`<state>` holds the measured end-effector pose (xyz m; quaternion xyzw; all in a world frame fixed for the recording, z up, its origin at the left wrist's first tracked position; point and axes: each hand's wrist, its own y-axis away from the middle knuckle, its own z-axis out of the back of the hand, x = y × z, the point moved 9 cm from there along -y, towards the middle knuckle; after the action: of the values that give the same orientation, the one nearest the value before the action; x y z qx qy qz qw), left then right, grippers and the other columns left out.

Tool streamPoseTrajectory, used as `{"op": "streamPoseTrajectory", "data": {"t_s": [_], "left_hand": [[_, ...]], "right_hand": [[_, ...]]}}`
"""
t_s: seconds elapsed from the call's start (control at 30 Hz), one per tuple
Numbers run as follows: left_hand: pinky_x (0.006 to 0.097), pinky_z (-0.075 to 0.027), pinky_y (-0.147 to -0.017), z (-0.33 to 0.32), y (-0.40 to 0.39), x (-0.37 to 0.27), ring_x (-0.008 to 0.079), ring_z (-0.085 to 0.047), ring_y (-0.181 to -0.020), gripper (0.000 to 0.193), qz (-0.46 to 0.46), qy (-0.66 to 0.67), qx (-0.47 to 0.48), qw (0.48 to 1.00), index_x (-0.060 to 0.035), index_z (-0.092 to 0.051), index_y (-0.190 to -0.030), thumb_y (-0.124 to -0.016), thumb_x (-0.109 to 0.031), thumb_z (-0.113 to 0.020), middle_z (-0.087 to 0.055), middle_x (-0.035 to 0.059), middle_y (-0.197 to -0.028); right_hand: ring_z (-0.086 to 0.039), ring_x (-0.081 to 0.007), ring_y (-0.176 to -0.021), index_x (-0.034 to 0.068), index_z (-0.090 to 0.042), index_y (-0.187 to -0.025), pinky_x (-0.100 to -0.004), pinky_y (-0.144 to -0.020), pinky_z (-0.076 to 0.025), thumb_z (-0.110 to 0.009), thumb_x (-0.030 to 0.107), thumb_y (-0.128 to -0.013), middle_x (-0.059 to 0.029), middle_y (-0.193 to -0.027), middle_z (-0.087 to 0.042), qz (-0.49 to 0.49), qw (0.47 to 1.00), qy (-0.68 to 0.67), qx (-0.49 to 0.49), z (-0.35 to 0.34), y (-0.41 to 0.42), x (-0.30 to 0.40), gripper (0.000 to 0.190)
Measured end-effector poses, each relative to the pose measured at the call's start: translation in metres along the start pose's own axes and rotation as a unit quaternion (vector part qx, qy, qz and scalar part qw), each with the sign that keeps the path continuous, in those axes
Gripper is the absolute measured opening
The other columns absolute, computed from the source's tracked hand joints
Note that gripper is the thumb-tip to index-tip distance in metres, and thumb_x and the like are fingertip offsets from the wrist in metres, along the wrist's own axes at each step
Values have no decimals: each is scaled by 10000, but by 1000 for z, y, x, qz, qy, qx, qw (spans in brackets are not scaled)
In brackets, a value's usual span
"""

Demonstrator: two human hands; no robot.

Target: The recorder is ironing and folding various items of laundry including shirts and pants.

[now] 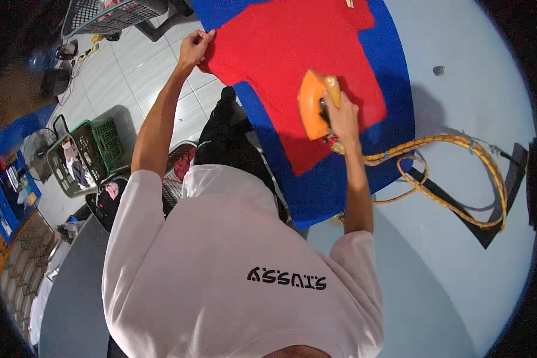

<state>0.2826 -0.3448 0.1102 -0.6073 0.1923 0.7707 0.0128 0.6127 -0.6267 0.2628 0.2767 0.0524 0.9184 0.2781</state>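
Note:
A red short-sleeved garment (268,58) lies spread on an ironing board with a blue cover (313,201). My right hand (343,117) is closed around the handle of an orange iron (311,105), which rests on the lower part of the garment, near its right edge. At the board's left side, my left hand (197,48) pinches the garment's edge between thumb and fingers. From the iron's rear a yellow hose with a cord (434,139) runs to the right and loops back. The iron's soleplate is hidden.
A black angled bracket (485,232) is by the hose loop on the right. Green plastic baskets with cloth (74,168) stand on the tiled floor at left, near a fan (38,154). Another basket (116,20) is at the upper left, with cables and a power strip (88,53) below it.

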Motion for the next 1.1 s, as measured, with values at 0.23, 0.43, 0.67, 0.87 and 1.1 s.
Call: {"op": "streamPoseTrajectory", "data": {"t_s": [0.23,0.43,0.67,0.87,1.1], "left_hand": [[263,-350,-400,-10,11,-26,102,-460,-450,449,67,27,-4,997,-73,-626,-816,-914,-508,-577,-550,-6,-653],[239,-391,-464,21,-33,30,132,-534,-539,517,92,34,18,995,-89,-634,-881,-947,-566,-445,-619,24,-766],[254,-415,-535,4,-11,2,133,-550,-576,589,70,7,64,995,-54,-636,-956,-883,-628,-527,-573,39,-701],[242,-456,-671,27,0,44,100,-580,-712,488,69,-109,208,970,-43,-631,-1121,-889,-473,-636,-623,21,-827],[259,-470,-768,24,39,-2,88,-599,-861,302,2,-169,290,942,-9,-636,-1120,-963,-265,-610,-675,40,-967]], "right_hand": [[-665,-426,-797,18,-612,-1106,-532,-652,-530,-622,381,-899,-274,-806,-655,112,994,12,17,-78,6,111,418],[-655,-439,-746,31,-606,-1070,-541,-630,-520,-620,363,-901,-269,-773,-650,14,998,53,21,-59,23,69,373],[-646,-434,-822,0,-619,-966,-474,-674,-495,-621,349,-913,-257,-876,-656,-77,992,-11,-100,31,179,-113,354],[-539,-409,-1111,75,-587,-1198,-515,-857,-487,-616,212,-892,-195,-1155,-583,-51,969,240,-18,67,221,-193,336],[-569,-383,-1080,10,-580,-1145,-428,-955,-450,-590,228,-915,-209,-1159,-588,40,906,101,-410,112,219,-28,317]]}}
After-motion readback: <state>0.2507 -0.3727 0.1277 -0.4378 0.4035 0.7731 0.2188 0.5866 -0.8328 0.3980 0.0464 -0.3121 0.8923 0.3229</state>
